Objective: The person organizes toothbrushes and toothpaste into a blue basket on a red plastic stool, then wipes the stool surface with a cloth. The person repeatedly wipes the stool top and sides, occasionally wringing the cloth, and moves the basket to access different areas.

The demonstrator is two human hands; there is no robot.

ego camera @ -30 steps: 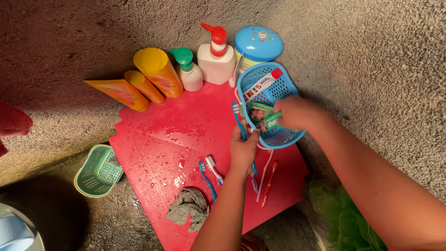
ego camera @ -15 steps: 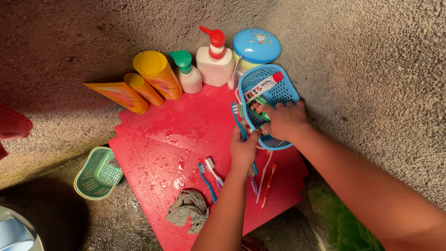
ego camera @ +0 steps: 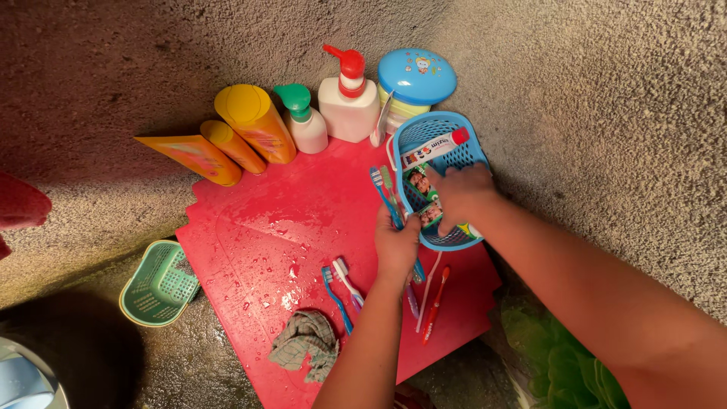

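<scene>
My left hand (ego camera: 397, 247) grips a few toothbrushes (ego camera: 381, 182) upright on the wet red board (ego camera: 280, 220), their blue and green heads pointing away from me, right beside the blue basket (ego camera: 435, 125). My right hand (ego camera: 462, 198) reaches into that basket and closes on a green packet (ego camera: 418, 182) lying inside. A white toothpaste tube with a red cap (ego camera: 433, 148) lies across the far part of the basket. The packet's near end is hidden under my fingers.
Loose toothbrushes (ego camera: 341, 286) and a red one (ego camera: 435, 304) lie on the board near a crumpled grey cloth (ego camera: 307, 344). Orange tubes (ego camera: 227, 148), a green-capped bottle (ego camera: 303, 121), a pump bottle (ego camera: 348, 95) and a blue-lidded tub (ego camera: 416, 76) stand along the rough wall. A green basket (ego camera: 157, 286) sits left.
My right hand has come down with the green packet from above the basket's near rim into the basket. My left hand has stayed almost still with the toothbrushes.
</scene>
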